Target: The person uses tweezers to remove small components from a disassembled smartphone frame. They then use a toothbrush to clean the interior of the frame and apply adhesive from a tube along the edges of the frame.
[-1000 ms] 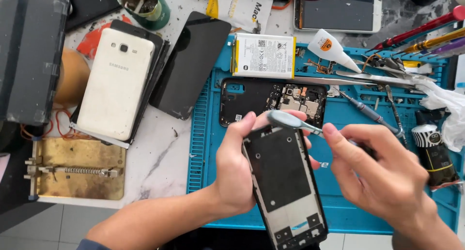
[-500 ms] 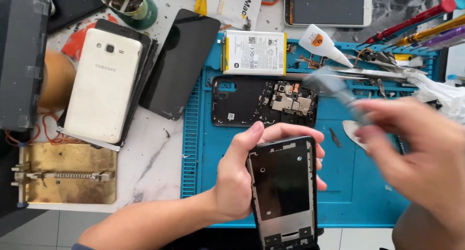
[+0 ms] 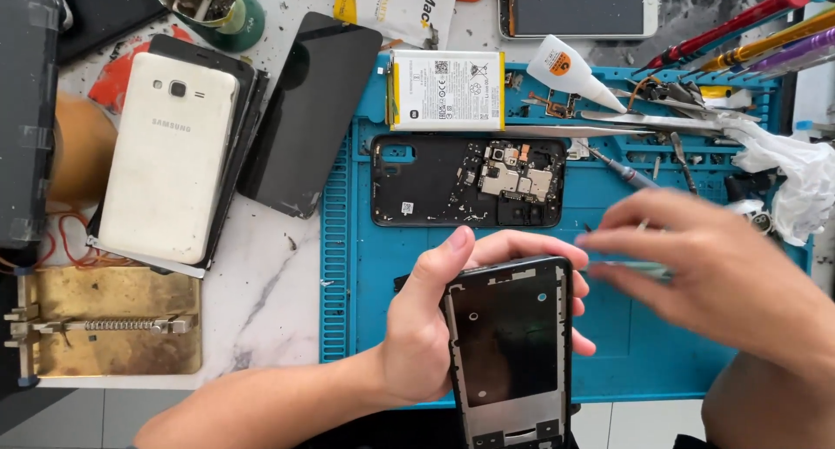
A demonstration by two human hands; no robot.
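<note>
Your left hand point(image 3: 426, 336) grips the bare phone frame point(image 3: 509, 353); your blurred right hand point(image 3: 704, 271) pinches a thin tool point(image 3: 622, 266), so steady it at the frame's edge.

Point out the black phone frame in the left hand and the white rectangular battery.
black phone frame point(image 3: 509, 345), head view, middle of its dark inner panel
white rectangular battery point(image 3: 445, 90), head view, centre of its label face
</note>
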